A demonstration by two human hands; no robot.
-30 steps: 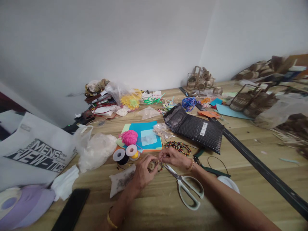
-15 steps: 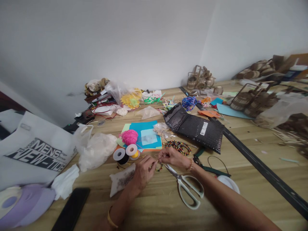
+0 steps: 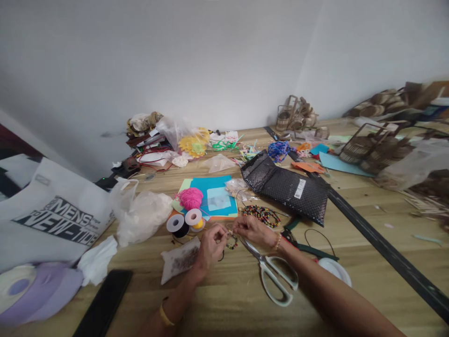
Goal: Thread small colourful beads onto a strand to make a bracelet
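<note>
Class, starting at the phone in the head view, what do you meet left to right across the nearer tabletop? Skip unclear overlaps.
Black phone, white pouch, left hand, beaded loop, scissors, round white item.

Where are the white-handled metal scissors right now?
In the head view, the white-handled metal scissors lie on the wood-grain table, lower half, right of centre, just below the right hand.

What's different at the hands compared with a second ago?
The left hand has turned, its fingers drawn closer together; the beaded strand no longer shows inside their curl, only beside and below them. What looks like a dark cord end now shows beneath. The right hand, scissors and black spool stayed put.
</note>
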